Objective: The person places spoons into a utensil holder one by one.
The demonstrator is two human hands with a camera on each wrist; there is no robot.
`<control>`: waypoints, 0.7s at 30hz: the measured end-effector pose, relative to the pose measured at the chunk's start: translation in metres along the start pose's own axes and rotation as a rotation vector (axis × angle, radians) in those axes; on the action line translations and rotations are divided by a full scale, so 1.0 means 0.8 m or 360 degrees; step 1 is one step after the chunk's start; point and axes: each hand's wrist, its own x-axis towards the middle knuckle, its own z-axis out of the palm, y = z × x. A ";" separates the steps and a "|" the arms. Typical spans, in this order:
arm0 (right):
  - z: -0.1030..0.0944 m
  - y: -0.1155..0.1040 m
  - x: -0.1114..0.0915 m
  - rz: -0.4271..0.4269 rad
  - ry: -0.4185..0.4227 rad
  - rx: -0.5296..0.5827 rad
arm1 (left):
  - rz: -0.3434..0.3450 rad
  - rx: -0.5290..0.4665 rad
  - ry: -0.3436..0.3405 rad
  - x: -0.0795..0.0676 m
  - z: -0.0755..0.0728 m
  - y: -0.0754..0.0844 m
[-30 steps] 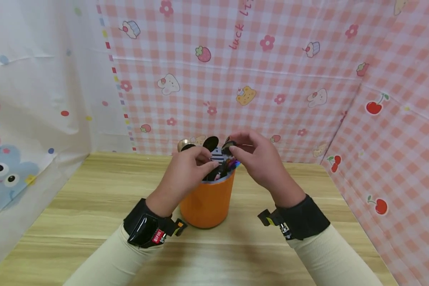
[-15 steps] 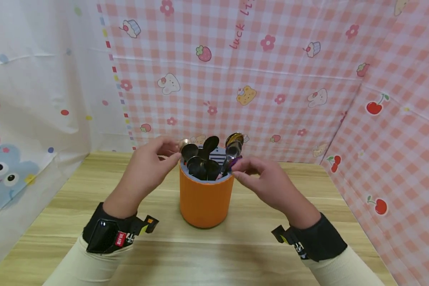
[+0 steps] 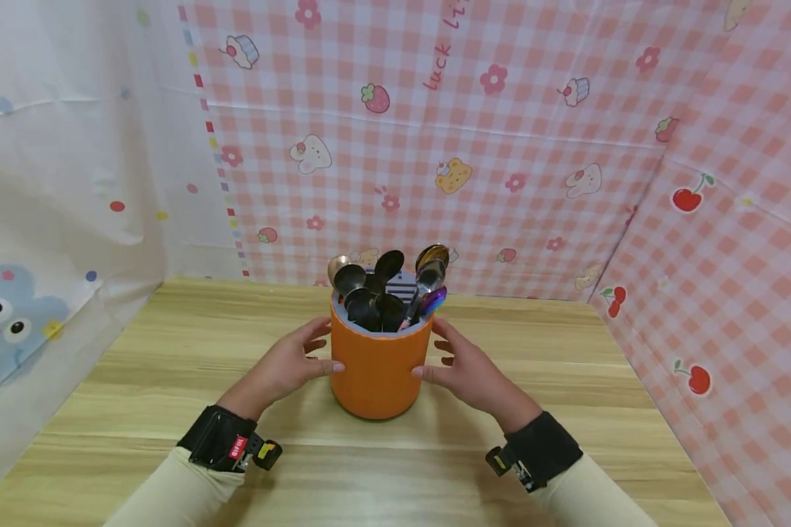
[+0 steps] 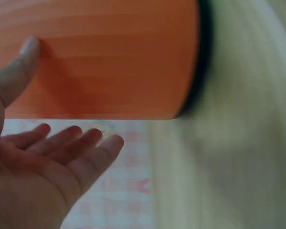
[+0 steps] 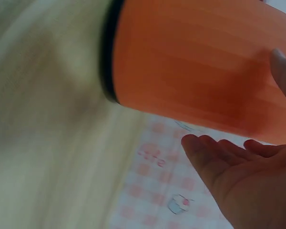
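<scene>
An orange cylindrical utensil holder (image 3: 379, 377) stands upright on the wooden table, its grey rim around a bunch of spoons. Black spoons (image 3: 364, 307) fill its front and left side, a gold-toned spoon (image 3: 431, 255) rises at the back right, and a purple-blue spoon (image 3: 433, 301) leans at the right rim. My left hand (image 3: 296, 360) is at the holder's left side, thumb in front of the wall and fingers extended. Mirroring it on the right is my right hand (image 3: 464, 369). Both wrist views show the fingers of each hand relaxed and spread beside the orange wall.
The pale wooden tabletop (image 3: 369, 483) extends around the holder. A pink checked cloth (image 3: 409, 132) hangs behind and on the right side, and a white printed cloth (image 3: 72, 146) hangs at the left.
Both hands have left the spoons at the rim and come down to either side of the holder. The spoons now stand without a hand on them; the holder has stayed put.
</scene>
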 end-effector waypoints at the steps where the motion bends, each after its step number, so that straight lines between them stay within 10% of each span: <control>1: 0.004 0.003 0.002 -0.0011 -0.0008 0.0022 | 0.0013 -0.0023 -0.0020 0.002 0.003 -0.004; 14: -0.003 0.002 -0.007 -0.0044 0.0075 -0.0001 | 0.0101 -0.0068 -0.0021 0.020 0.030 0.001; 21: -0.035 0.052 -0.011 0.0053 0.0085 -0.0156 | 0.0149 -0.0011 -0.0025 0.055 0.076 0.001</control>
